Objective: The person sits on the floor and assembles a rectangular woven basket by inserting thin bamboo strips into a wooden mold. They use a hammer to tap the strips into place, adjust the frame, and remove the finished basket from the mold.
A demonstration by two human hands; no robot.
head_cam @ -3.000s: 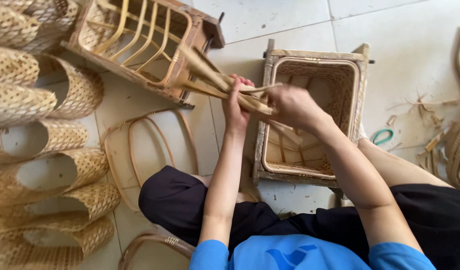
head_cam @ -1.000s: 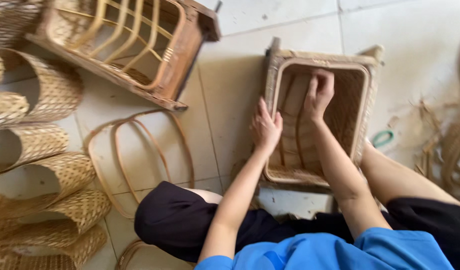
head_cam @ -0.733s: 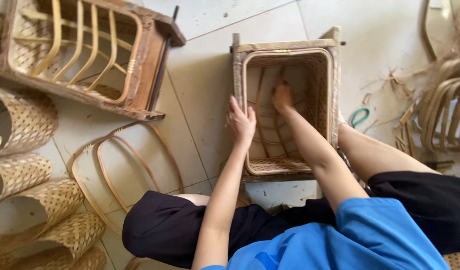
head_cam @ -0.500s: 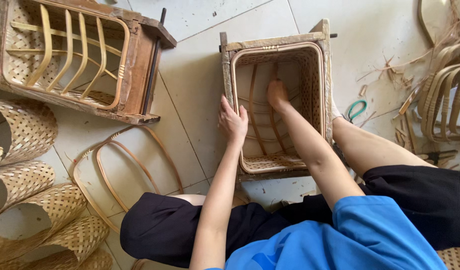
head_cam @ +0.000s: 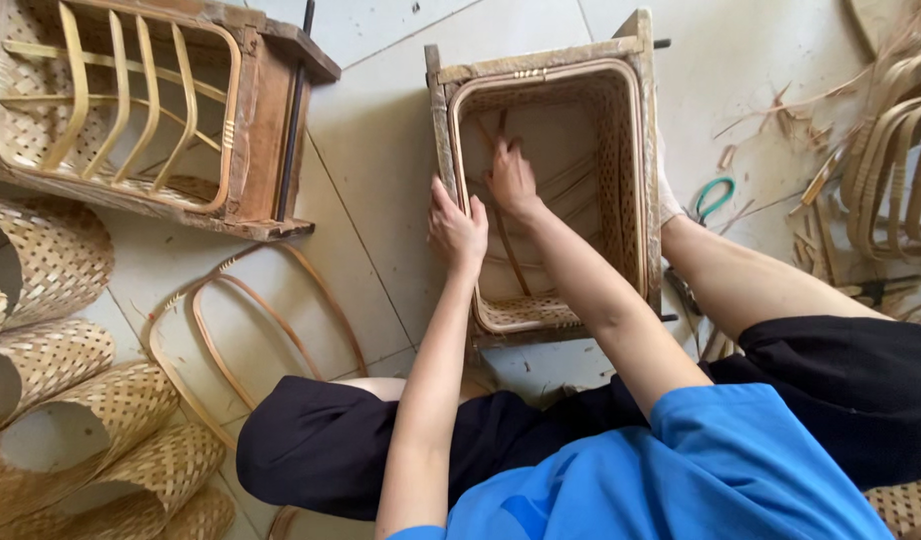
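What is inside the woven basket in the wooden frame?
Inside the basket are the right hand and thin bamboo strips lying across its bottom. The hand and forearm cover part of the bottom.

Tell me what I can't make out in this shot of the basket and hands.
- Head view: right hand fingertips inside the basket; whether they grip a strip is unclear.
- Left hand palm, hidden against the rim.
- Basket's near end, covered by the forearms.
- Woven rolls, cut off by the left edge.
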